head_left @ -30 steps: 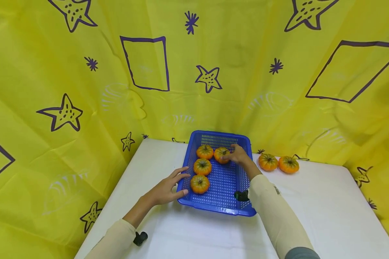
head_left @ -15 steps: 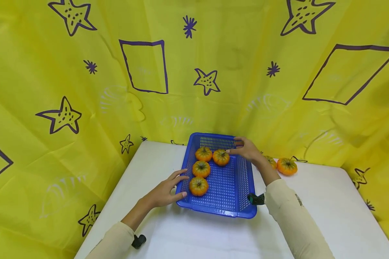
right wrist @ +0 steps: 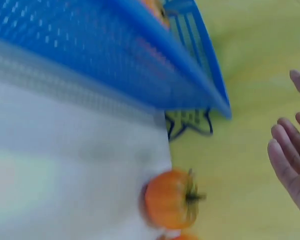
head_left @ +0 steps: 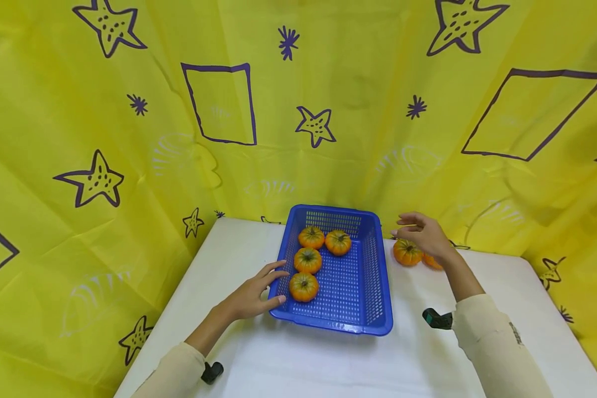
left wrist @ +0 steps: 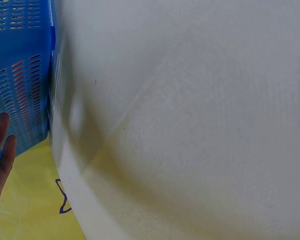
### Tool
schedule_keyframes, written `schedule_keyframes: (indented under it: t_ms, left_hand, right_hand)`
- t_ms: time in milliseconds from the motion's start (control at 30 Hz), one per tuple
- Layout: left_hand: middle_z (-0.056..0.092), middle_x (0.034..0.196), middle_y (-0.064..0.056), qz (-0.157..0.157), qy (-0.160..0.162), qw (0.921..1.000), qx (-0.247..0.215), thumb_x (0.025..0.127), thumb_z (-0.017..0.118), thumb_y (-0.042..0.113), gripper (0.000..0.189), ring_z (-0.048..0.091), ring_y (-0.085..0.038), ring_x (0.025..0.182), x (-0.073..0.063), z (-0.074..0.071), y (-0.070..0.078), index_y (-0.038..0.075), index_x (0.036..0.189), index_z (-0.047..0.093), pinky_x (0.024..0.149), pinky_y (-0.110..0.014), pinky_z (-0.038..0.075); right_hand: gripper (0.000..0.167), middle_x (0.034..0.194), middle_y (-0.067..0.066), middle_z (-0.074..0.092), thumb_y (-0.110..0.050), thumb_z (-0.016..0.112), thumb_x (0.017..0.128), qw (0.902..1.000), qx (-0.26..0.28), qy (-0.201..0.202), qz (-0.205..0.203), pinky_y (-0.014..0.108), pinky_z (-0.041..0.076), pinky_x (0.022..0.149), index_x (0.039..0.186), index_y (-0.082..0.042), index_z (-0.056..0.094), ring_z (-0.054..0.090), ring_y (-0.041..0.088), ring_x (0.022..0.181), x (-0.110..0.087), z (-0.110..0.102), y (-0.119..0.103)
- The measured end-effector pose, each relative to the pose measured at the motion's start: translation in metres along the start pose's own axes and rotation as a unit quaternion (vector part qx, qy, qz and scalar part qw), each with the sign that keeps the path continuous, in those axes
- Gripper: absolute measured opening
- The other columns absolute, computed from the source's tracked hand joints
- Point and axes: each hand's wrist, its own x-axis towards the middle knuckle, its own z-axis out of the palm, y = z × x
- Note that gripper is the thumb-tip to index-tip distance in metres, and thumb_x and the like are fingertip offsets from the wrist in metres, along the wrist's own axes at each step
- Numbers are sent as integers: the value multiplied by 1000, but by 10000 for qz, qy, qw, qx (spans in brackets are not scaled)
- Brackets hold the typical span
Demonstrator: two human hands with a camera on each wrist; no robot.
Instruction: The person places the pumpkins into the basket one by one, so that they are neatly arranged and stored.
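Note:
In the head view a blue plastic basket [head_left: 328, 326] holds several small orange pumpkins, one of them the front pumpkin [head_left: 303, 287]. My left hand [head_left: 251, 296] is at the basket's left side, fingers spread along the rim; the left wrist view shows its fingers [left wrist: 6, 157] against the slotted wall. My right hand [head_left: 426, 235] hangs in the air right of the basket, fingers loosely bent and holding nothing. Below it are two more pumpkins on the table, the nearer pumpkin [head_left: 407, 253] beside the basket and the other pumpkin [head_left: 433, 262] partly hidden by the hand.
The white table [head_left: 288, 365] runs along a yellow curtain [head_left: 348, 166] printed with stars and squares, which stands right behind the basket. A dark wrist camera [head_left: 436, 319] sticks out from the right sleeve, and another wrist camera [head_left: 211, 372] from the left.
My right hand has let go of a pumpkin in the basket's back row and moved right, out over the rim, to above the two pumpkins on the table. My left hand has stayed put.

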Motion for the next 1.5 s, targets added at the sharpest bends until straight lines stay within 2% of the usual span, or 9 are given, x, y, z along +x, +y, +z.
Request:
schedule_keyframes:
  t_ms: [133, 233, 400, 467, 567, 700, 800, 1033, 1500]
  left_hand:
    - [23, 166, 6, -24, -1, 10000, -7, 97, 60, 46, 59, 41, -35, 145, 0, 1, 0, 19, 148, 48, 102, -56, 51]
    - [24, 166, 6, -36, 4, 10000, -8, 97, 62, 42, 58, 41, -36, 145, 0, 1, 0, 19, 148, 49, 102, -57, 51]
    - [24, 166, 7, -3, -17, 10000, 24, 97, 60, 48, 60, 42, -35, 144, 0, 0, -1, 18, 148, 49, 102, -56, 51]
    - [24, 166, 8, 8, -15, 10000, 33, 97, 59, 49, 60, 42, -35, 144, 0, 0, -1, 18, 148, 49, 102, -56, 51]
    - [24, 166, 7, 4, -13, 10000, 23, 97, 60, 47, 60, 42, -35, 144, 0, 1, -1, 18, 148, 49, 102, -56, 51]
    - [23, 166, 7, 4, -48, 10000, 5, 97, 59, 50, 61, 43, -35, 144, 0, 0, -1, 19, 148, 49, 102, -56, 51]
    - [23, 166, 7, 8, -51, 10000, 9, 97, 59, 51, 61, 43, -35, 144, 1, 0, -2, 20, 148, 49, 103, -56, 51]
    - [24, 166, 7, 28, -16, 10000, -3, 97, 61, 48, 59, 42, -35, 144, 1, -1, -3, 19, 147, 49, 103, -56, 50]
    - [24, 165, 9, 133, 57, 9999, 22, 97, 59, 50, 59, 43, -35, 143, 2, 1, -5, 19, 147, 50, 103, -57, 50]
  right_hand:
    - [66, 139, 28, 53, -33, 68, 96, 9998, -166, 98, 18, 6, 46, 79, 145, 3, 44, 57, 36, 119, -7, -16, 21]
    - [65, 138, 27, 53, -34, 68, 96, 9995, -276, 130, 38, 7, 48, 79, 145, 3, 45, 60, 12, 109, -13, -27, 37]
    - [64, 117, -15, 59, -33, 69, 96, 9995, -298, 127, 64, 9, 51, 78, 143, 3, 46, 51, -16, 95, -25, -43, 60]
    - [63, 112, -24, 55, -33, 70, 95, 9989, -408, 211, 65, 10, 51, 77, 141, 2, 47, 54, -10, 99, -29, -46, 70]
    - [65, 126, 0, 62, -32, 69, 96, 9977, -613, 265, 116, 24, 56, 85, 143, 5, 44, 60, 18, 114, -33, -50, 83]
    - [76, 148, 36, 39, -35, 67, 97, 9966, -693, 139, 419, 64, 45, 101, 149, 9, 33, 39, 55, 133, -38, -52, 97]
    - [82, 151, 39, 32, -39, 66, 96, 9955, -633, 231, 666, 74, 36, 102, 151, 9, 28, 32, 59, 136, -39, -53, 106]
    - [85, 150, 40, 32, -40, 66, 97, 9934, -598, 498, 846, 70, 41, 101, 151, 11, 26, 34, 60, 134, -40, -51, 125]
    - [94, 150, 42, 28, -41, 68, 94, 9846, -895, 321, 1466, 68, 39, 104, 152, 13, 17, 32, 60, 134, -40, -40, 148]
